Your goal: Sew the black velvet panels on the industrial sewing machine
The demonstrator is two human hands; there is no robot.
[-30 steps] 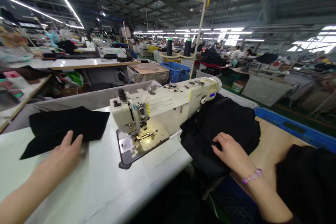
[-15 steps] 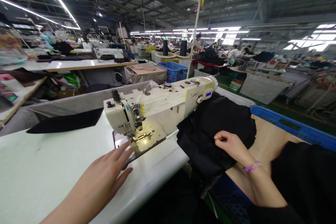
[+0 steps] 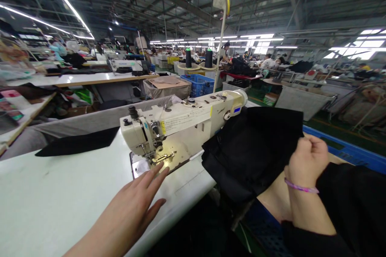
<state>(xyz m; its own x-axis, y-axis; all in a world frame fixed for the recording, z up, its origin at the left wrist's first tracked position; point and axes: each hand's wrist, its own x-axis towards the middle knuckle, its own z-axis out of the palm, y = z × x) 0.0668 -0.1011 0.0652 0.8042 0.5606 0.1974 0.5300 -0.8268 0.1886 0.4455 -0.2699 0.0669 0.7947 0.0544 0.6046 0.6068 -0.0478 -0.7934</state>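
A cream sewing machine (image 3: 181, 124) stands on a white table (image 3: 60, 196). My left hand (image 3: 132, 204) hovers open over the table, fingers stretched toward the lit needle plate (image 3: 164, 160). My right hand (image 3: 309, 156), with a pink bead bracelet on the wrist, is closed on the edge of a black fabric piece (image 3: 259, 136) and lifts it off the black fabric pile (image 3: 238, 168) to the right of the machine. Another black fabric piece (image 3: 78, 144) lies flat at the far left of the table.
A blue crate rim (image 3: 346, 148) runs along the right beside a wooden surface. Two dark thread cones (image 3: 197, 57) stand behind the machine on a stand. Further work tables, a blue basket (image 3: 199, 82) and other people fill the hall beyond.
My left hand left the black piece at the left and moved right to the needle plate. My right hand pinched a piece from the pile and raised it.
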